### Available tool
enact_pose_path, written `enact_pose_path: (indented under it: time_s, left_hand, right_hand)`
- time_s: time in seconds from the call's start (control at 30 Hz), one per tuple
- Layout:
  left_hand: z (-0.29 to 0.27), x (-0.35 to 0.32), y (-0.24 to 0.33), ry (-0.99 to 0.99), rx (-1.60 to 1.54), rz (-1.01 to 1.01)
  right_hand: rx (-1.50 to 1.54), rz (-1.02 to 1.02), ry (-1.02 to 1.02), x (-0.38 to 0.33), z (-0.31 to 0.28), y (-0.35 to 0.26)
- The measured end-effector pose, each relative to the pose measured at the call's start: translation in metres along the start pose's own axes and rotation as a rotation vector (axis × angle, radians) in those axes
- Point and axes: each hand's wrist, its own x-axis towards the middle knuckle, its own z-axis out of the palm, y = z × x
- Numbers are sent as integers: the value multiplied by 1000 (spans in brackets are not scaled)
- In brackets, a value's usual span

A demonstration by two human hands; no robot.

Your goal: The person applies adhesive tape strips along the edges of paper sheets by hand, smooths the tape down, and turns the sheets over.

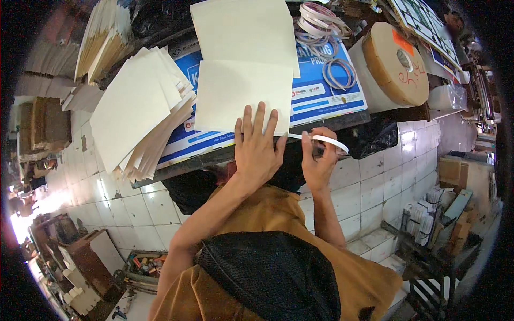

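- Far left, a standing bundle of paper (104,40); just beside it, a fanned stack of white paper (136,101) overlaps a blue-and-white poster (179,147) on the table.
- In the middle, a cream sheet (243,88) lies flat on the poster; another cream sheet (243,27) lies behind it, and whether they are joined I cannot tell.
- The left hand (259,155) is palm down with fingers spread over the cream sheet's near edge, gripping nothing; its thumb is by the near right corner.
- There, a white strip (294,136) runs toward the right hand (319,172), whose curled fingers hold a roll of tape (334,143). Whether the thumb also pinches the strip I cannot tell.
- The step seems to be lining up the strip with that edge; the next move calls for a steady sheet and a taut, straight strip.
- Right, loose tape rolls (339,74), then a big reel (388,64).
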Motion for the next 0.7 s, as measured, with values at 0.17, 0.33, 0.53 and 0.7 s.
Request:
enact_pose_path:
  time_s: [0.17,0.33,0.53,0.7]
  left_hand:
    - [-2,6,4,13,-39,-11]
    - [2,0,-4,21,-12,10]
    - [-31,-10,-10,-424,35,214]
    - [-132,26,-24,409,-603,149]
  right_hand:
    - [-146,98,-50,3,-8,-12]
    - [-16,-376,24,-15,-33,-34]
    - [203,82,464,-2,-79,1]
    - [219,265,428,-16,-79,20]
